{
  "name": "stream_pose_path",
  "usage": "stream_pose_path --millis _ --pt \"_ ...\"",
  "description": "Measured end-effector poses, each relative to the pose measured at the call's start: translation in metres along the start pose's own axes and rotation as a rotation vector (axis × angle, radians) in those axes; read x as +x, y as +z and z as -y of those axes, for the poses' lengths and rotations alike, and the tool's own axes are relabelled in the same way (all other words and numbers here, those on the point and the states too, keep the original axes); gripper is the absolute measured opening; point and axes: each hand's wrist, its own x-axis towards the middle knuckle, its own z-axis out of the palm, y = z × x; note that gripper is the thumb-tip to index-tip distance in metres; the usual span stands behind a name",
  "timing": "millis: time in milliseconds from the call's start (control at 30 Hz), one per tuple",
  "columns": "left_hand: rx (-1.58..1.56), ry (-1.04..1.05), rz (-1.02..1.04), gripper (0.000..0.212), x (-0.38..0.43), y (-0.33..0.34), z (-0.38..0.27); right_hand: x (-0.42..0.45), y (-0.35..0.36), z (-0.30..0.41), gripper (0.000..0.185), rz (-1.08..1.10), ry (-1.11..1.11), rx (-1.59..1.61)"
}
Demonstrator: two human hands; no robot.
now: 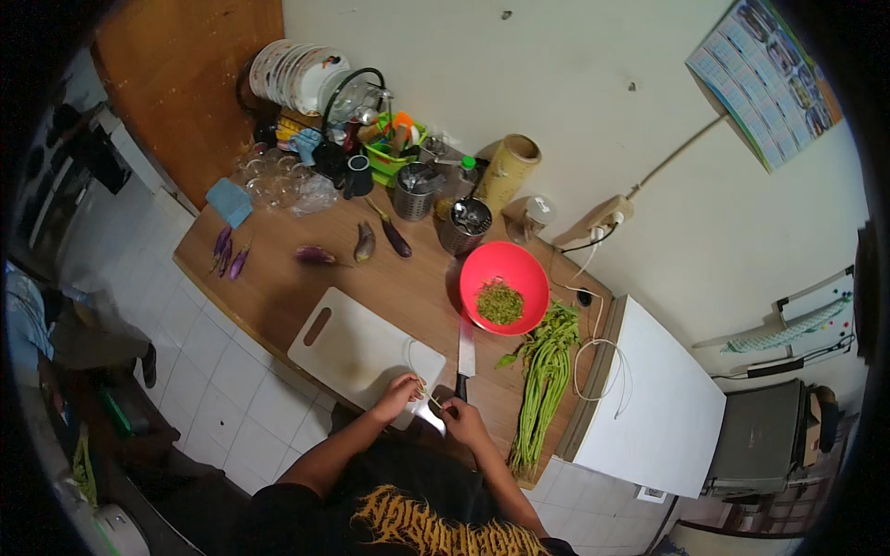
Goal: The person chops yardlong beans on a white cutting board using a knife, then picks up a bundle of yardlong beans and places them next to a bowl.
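My left hand [401,396] and my right hand [462,420] hold a thin green stem [432,399] between them, over the near right corner of a white cutting board [348,340]. To the right of the board lies a knife [466,351] with a black handle, its blade tip near a red bowl [469,278] that holds chopped green pieces [500,303]. A bundle of long-stemmed leafy greens [542,389] lies along the table's right side. Several purple eggplants [395,238] rest on the wooden table beyond the board and at its left end.
Along the wall stand metal utensil holders [464,229], a glass jar [535,215], a green basket [382,163] and a rack of plates [292,76]. A blue cloth [229,201] lies at the left corner. A white cable [591,347] loops at the right, beside a white cabinet [646,403].
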Motion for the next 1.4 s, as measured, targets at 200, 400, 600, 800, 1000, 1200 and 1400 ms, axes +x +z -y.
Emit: stream_pose_path --millis 200,400,600,800,1000,1200,1400 --pt "0.008 0.026 -0.039 0.017 0.012 -0.069 -0.034 0.052 0.026 0.025 0.022 -0.233 -0.168 0.038" --pt "-0.159 0.079 -0.358 0.016 0.038 -0.142 -0.096 0.083 0.045 0.047 0.034 -0.460 -0.013 -0.112" --pt "-0.190 0.030 -0.402 0.017 0.049 -0.202 -0.131 0.086 0.059 0.067 0.046 -0.723 0.385 -0.217" --pt "-0.223 -0.074 -0.272 0.013 0.030 -0.214 -0.126 0.063 0.077 0.054 0.045 -0.805 0.495 -0.361" --pt "0.094 -0.433 0.211 0.024 0.024 -0.238 -0.104 0.051 0.088 0.075 0.048 -0.761 0.615 -0.216" --pt "1.210 0.168 0.209 0.027 0.011 -0.203 -0.118 0.033 0.123 0.080 0.034 -0.733 0.488 -0.007" --pt "1.386 0.547 0.569 0.024 0.022 -0.172 -0.125 0.023 0.171 0.112 0.033 -0.622 0.426 0.140"
